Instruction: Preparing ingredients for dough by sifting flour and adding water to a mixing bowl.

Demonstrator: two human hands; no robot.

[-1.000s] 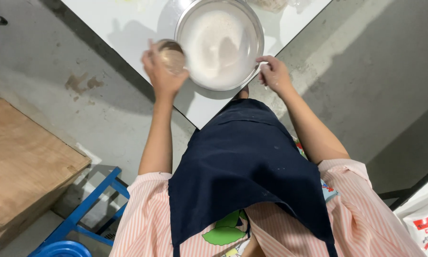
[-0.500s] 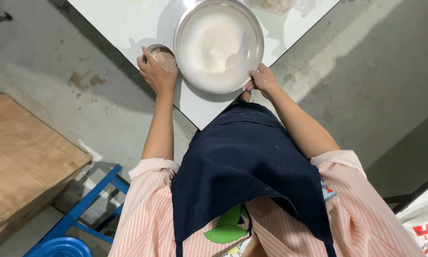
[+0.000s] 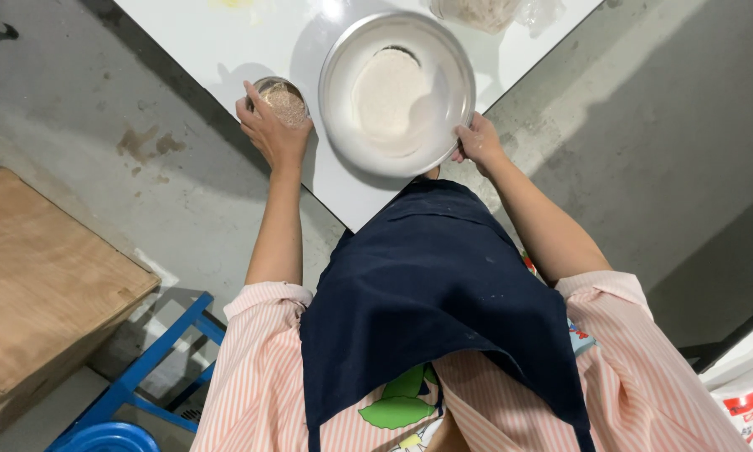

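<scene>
Both arms outstretched — left hand [image 3: 269,125] cupped, right hand [image 3: 479,142] gripping.

I have one view only, from the camera on my head. It looks steeply down past my chest and apron [image 3: 431,293] onto the near corner of the white worktop [image 3: 226,42], close enough that my forearms fill mid-frame, with floor on both sides.
</scene>
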